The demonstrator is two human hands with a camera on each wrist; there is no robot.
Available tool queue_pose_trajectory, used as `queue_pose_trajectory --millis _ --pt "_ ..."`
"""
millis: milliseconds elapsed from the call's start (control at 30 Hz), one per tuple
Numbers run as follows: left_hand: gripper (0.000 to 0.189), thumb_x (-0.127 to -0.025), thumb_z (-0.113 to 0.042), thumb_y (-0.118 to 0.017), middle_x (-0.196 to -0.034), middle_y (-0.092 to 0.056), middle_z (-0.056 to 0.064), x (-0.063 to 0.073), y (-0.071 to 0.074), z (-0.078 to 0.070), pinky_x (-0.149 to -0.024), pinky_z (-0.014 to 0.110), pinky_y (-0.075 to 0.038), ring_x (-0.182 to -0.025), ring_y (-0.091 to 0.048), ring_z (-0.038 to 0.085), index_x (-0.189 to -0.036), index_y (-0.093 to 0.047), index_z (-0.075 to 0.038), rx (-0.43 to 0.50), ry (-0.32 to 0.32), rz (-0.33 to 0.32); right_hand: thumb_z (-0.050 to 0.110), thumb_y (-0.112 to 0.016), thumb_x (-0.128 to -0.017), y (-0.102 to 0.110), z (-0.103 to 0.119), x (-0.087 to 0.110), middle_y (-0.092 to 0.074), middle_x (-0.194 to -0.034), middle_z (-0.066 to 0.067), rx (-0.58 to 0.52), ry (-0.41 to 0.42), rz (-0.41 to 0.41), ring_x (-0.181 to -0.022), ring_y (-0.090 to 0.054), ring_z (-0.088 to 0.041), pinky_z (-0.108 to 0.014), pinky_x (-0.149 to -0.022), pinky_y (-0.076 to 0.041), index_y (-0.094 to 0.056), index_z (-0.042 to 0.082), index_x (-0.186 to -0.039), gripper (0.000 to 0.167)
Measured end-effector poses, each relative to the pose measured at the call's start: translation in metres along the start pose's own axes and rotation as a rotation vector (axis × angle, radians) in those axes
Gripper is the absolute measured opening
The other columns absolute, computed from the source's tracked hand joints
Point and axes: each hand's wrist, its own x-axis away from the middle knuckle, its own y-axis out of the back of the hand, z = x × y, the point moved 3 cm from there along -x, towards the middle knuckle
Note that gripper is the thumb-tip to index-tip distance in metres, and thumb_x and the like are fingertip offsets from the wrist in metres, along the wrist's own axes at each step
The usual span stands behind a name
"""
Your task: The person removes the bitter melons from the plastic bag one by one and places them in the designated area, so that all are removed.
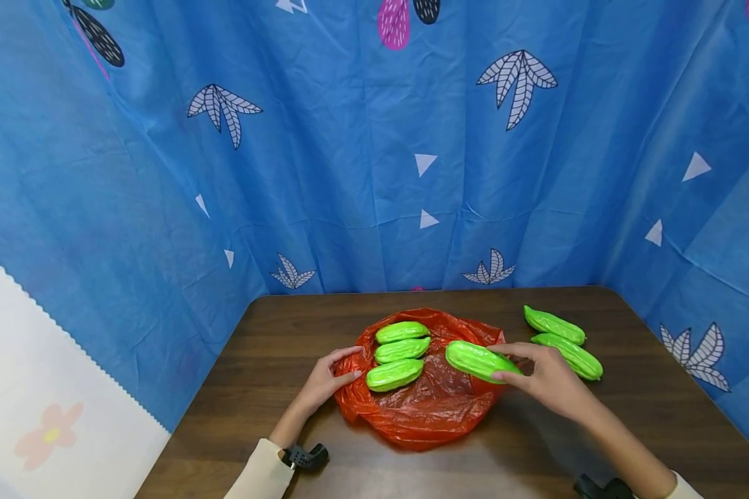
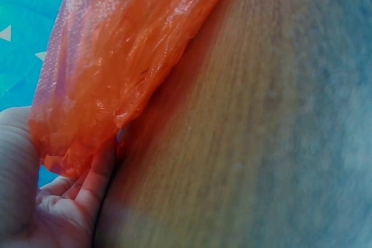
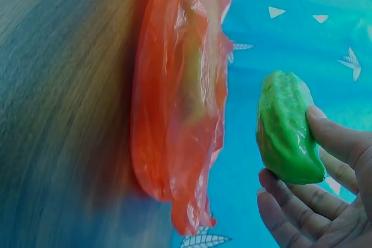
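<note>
Worktop [image 1: 287, 333]: brown, wood-grained, far corners rounded. Curtain [image 1: 374, 166]: blue, creased, behind and along both sides; printed with white leaves [image 1: 519, 83], white triangles [image 1: 424, 163], pink and black teardrops. Sheet [image 1: 12, 353], at left: white, zigzag edge, pale pink flower [image 1: 50, 435] with yellow centre.

Red bag [image 2: 128, 56] cropped by left wrist view's top edge, tabletop [image 3: 64, 108] blurred in right wrist view

- A small nook with cloth sides; whether it is in a home, I cannot tell.
- A blue curtain [image 1: 374, 180] with leaves [image 1: 214, 105], across the top.
- A brown table [image 1: 287, 333], bottom middle.
- A white sheet [image 1: 69, 367], lower left.
</note>
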Motion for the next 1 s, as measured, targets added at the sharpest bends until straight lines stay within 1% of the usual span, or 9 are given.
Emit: queue_pose_trajectory --millis 67,200,333,467,600,667,733,800,1000 --pt "0.050 -0.091 -0.019 -0.078 -0.139 -0.059 0.008 -0.001 0.000 -0.001 -0.098 0.022 -0.048 -0.132 -0.052 0.030 -0.139 -0.064 -0.019 0.000 -0.005 0.000 0.030 -0.086 -0.081 0.002 -0.004 0.001 -0.075 -0.107 0.003 0.000 0.008 -0.022 -0.085 -0.063 -0.005 -0.030 -0.067 -0.055 -0.076 0.019 -0.120 0.042" --pt "0.050 -0.091 -0.021 -0.078 -0.139 -0.059 0.008 -0.002 0.001 -0.002 -0.098 0.023 -0.048 -0.131 -0.052 0.030 -0.139 -0.064 -0.020 -0.014 -0.013 -0.005 0.027 -0.086 -0.081 0.007 -0.011 0.003 -0.075 -0.110 -0.001 -0.001 0.008 -0.050 -0.088 -0.065 -0.004 -0.030 -0.068 -0.056 -0.076 0.018 -0.121 0.042" --pt "0.050 -0.091 -0.022 -0.077 -0.138 -0.059 0.010 -0.001 0.001 -0.001 -0.099 0.028 -0.049 -0.129 -0.053 0.031 -0.139 -0.063 -0.018 -0.035 -0.026 -0.008 0.025 -0.085 -0.083 0.012 -0.016 0.006 -0.074 -0.109 0.000 -0.006 -0.013 -0.062 -0.085 -0.064 -0.006 -0.030 -0.066 -0.056 -0.075 0.018 -0.122 0.041" --pt "0.050 -0.092 -0.022 -0.076 -0.138 -0.059 0.013 0.001 0.000 -0.001 -0.099 0.033 -0.051 -0.127 -0.054 0.034 -0.140 -0.063 -0.016 -0.044 -0.036 -0.008 0.026 -0.085 -0.083 0.017 -0.021 0.011 -0.072 -0.101 0.005 0.008 -0.029 -0.076 -0.077 -0.060 -0.007 -0.027 -0.062 -0.051 -0.075 0.018 -0.121 0.040" --pt "0.050 -0.091 -0.022 -0.077 -0.140 -0.058 0.011 0.002 -0.001 0.002 -0.097 0.028 -0.051 -0.128 -0.053 0.033 -0.140 -0.063 -0.018 -0.035 -0.020 -0.005 0.027 -0.085 -0.082 0.022 -0.025 0.016 -0.070 -0.096 0.007 0.049 -0.044 -0.098 -0.071 -0.053 -0.006 -0.025 -0.059 -0.044 -0.076 0.018 -0.119 0.038" --pt "0.050 -0.091 -0.021 -0.077 -0.140 -0.058 0.010 0.002 -0.002 0.003 -0.097 0.025 -0.049 -0.129 -0.052 0.032 -0.139 -0.063 -0.020 -0.025 -0.014 -0.006 0.027 -0.086 -0.082 0.025 -0.027 0.017 -0.071 -0.097 0.005 0.067 -0.051 -0.108 -0.072 -0.053 -0.005 -0.024 -0.059 -0.046 -0.077 0.017 -0.118 0.038" --pt "0.050 -0.091 -0.020 -0.077 -0.140 -0.058 0.010 0.002 -0.002 0.003 -0.097 0.023 -0.049 -0.129 -0.052 0.032 -0.139 -0.064 -0.019 -0.016 -0.016 -0.008 0.026 -0.086 -0.082 0.029 -0.028 0.018 -0.073 -0.102 0.002 0.078 -0.061 -0.114 -0.077 -0.057 -0.003 -0.023 -0.060 -0.050 -0.077 0.016 -0.118 0.038" --pt "0.050 -0.091 -0.019 -0.077 -0.140 -0.058 0.010 0.002 -0.002 0.003 -0.097 0.022 -0.048 -0.129 -0.052 0.031 -0.139 -0.064 -0.019 -0.011 -0.016 -0.010 0.026 -0.086 -0.082 0.033 -0.030 0.018 -0.074 -0.103 -0.002 0.081 -0.075 -0.117 -0.077 -0.058 -0.003 -0.024 -0.060 -0.052 -0.077 0.014 -0.118 0.039" --pt "0.050 -0.091 -0.021 -0.077 -0.140 -0.058 0.010 0.001 -0.001 0.002 -0.098 0.025 -0.049 -0.130 -0.052 0.032 -0.139 -0.064 -0.020 -0.022 -0.018 -0.010 0.027 -0.085 -0.083 0.047 -0.034 0.020 -0.075 -0.100 -0.008 0.102 -0.113 -0.117 -0.076 -0.060 -0.005 -0.025 -0.058 -0.053 -0.076 0.012 -0.120 0.041"
